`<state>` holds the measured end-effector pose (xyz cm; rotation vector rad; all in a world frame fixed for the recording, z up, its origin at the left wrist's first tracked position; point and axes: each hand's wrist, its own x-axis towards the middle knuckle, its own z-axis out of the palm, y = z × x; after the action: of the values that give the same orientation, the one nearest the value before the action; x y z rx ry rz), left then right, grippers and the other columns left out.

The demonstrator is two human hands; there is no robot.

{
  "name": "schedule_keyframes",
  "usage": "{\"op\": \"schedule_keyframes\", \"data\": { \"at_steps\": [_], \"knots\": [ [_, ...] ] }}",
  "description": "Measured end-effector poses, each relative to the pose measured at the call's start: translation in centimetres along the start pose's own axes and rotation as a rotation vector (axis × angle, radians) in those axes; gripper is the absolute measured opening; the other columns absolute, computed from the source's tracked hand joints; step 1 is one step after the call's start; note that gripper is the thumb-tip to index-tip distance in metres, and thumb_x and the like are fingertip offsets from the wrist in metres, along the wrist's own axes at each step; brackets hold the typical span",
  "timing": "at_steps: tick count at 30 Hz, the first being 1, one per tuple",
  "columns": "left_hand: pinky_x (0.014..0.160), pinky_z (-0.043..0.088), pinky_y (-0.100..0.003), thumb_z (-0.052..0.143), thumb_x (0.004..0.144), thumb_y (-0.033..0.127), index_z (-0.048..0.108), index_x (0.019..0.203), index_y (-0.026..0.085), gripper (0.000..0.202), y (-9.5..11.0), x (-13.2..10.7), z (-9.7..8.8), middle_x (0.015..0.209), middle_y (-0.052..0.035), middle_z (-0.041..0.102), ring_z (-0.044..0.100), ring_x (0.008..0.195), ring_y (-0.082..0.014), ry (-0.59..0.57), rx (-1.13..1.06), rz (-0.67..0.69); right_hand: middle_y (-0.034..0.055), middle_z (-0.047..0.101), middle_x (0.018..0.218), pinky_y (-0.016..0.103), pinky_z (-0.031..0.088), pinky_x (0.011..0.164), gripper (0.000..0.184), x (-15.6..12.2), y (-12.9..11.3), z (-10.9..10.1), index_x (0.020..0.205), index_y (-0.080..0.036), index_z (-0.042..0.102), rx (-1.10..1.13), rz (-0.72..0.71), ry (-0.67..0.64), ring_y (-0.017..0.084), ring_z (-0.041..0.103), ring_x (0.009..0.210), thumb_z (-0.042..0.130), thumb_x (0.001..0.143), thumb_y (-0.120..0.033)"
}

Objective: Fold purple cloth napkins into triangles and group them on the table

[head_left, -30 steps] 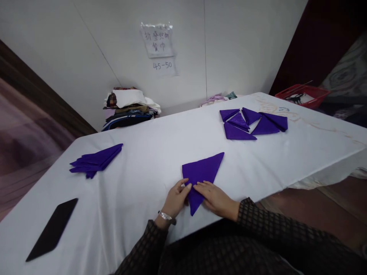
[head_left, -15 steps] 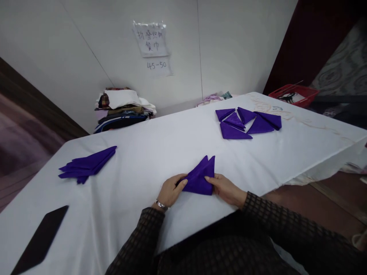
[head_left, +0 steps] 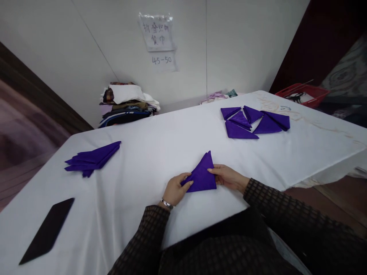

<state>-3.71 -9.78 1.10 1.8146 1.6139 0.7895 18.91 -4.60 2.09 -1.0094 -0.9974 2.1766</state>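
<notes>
Cloth [head_left: 202, 176] in purple folds, pinched by left grip [head_left: 174, 190] and right grip [head_left: 229, 178], some fingertips hidden behind

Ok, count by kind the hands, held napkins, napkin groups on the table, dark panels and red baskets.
Left hand and right hand: 2
Held purple napkin: 1
Left napkin group and right napkin group: 2
Dark panel: 1
Red basket: 1
Total: 7

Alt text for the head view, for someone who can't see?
Left hand and right hand pinch opposite sides of a folded purple cloth over a white-covered table. Folded purple triangles lie to the right; a fanned purple pile and a dark panel lie left.
</notes>
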Motion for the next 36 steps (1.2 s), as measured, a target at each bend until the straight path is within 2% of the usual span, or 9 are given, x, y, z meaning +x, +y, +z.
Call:
{"op": "schedule_keyframes", "data": {
  "at_steps": [3, 7, 12, 18, 24, 30, 36],
  "knots": [
    [0.080, 0.050, -0.029, 0.059, 0.077, 0.035, 0.064, 0.105, 0.024, 0.030, -0.2, 0.0, 0.1, 0.091, 0.0013, 0.071, 0.063, 0.086, -0.0166, 0.008, -0.001, 0.011, 0.0058, 0.070, 0.088, 0.028, 0.054, 0.071, 0.020, 0.5, -0.9, -0.4, 0.096, -0.016, 0.062, -0.057, 0.011, 0.040, 0.013, 0.065, 0.071, 0.064, 0.079, -0.026],
    [0.078, 0.050, -0.028, 0.060, 0.077, 0.035, 0.063, 0.108, 0.025, 0.032, -0.4, 0.0, 0.2, 0.087, 0.0024, 0.070, 0.064, 0.082, -0.0158, 0.013, -0.003, 0.027, 0.0015, 0.067, 0.074, 0.022, 0.052, 0.055, 0.013, 1.3, -1.9, -0.7, 0.086, -0.017, 0.060, -0.151, 0.003, 0.120, 0.011, 0.062, 0.060, 0.064, 0.079, -0.027],
    [0.073, 0.051, -0.027, 0.060, 0.078, 0.034, 0.061, 0.110, 0.026, 0.033, -0.6, 0.1, 0.2, 0.081, 0.0030, 0.069, 0.064, 0.078, -0.0152, 0.009, 0.004, 0.041, -0.0008, 0.060, 0.061, 0.018, 0.045, 0.041, 0.020, 2.4, -2.6, -1.0, 0.077, -0.017, 0.055, -0.271, -0.007, 0.210, 0.009, 0.055, 0.048, 0.062, 0.081, -0.036],
    [0.069, 0.050, -0.026, 0.060, 0.078, 0.034, 0.057, 0.117, 0.026, 0.040, -0.7, 0.1, 0.1, 0.077, 0.0029, 0.067, 0.063, 0.073, -0.0147, -0.016, -0.026, 0.020, -0.0014, 0.058, 0.056, 0.016, 0.040, 0.038, 0.020, 3.6, -2.9, -1.4, 0.075, -0.017, 0.053, -0.383, -0.065, 0.272, 0.008, 0.052, 0.044, 0.061, 0.080, -0.034],
    [0.068, 0.049, -0.027, 0.061, 0.077, 0.034, 0.056, 0.119, 0.024, 0.043, -0.7, 0.1, 0.2, 0.076, 0.0018, 0.066, 0.062, 0.072, -0.0151, -0.020, -0.044, 0.009, -0.0043, 0.052, 0.044, 0.018, 0.033, 0.033, 0.016, 4.5, -2.7, -2.1, 0.072, -0.017, 0.053, -0.655, -0.155, 0.288, 0.010, 0.049, 0.037, 0.055, 0.082, -0.029],
    [0.069, 0.047, -0.027, 0.057, 0.080, 0.037, 0.055, 0.120, 0.024, 0.042, -0.7, 0.1, 0.1, 0.073, 0.0016, 0.065, 0.061, 0.071, -0.0149, -0.005, -0.011, 0.020, -0.0069, 0.048, 0.040, 0.019, 0.035, 0.036, 0.013, 5.0, -2.7, -2.4, 0.070, -0.018, 0.051, -0.767, -0.245, 0.285, 0.009, 0.047, 0.035, 0.054, 0.082, -0.024],
    [0.062, 0.043, -0.024, 0.051, 0.083, 0.039, 0.052, 0.123, 0.023, 0.043, -0.4, 0.0, 0.0, 0.065, 0.0042, 0.058, 0.055, 0.062, -0.0122, -0.005, 0.017, 0.030, -0.0062, 0.049, 0.041, 0.019, 0.035, 0.036, 0.015, 5.4, -2.8, -2.7, 0.068, -0.018, 0.051, -0.825, -0.238, 0.285, 0.009, 0.047, 0.034, 0.053, 0.081, -0.023]
  ]
}}
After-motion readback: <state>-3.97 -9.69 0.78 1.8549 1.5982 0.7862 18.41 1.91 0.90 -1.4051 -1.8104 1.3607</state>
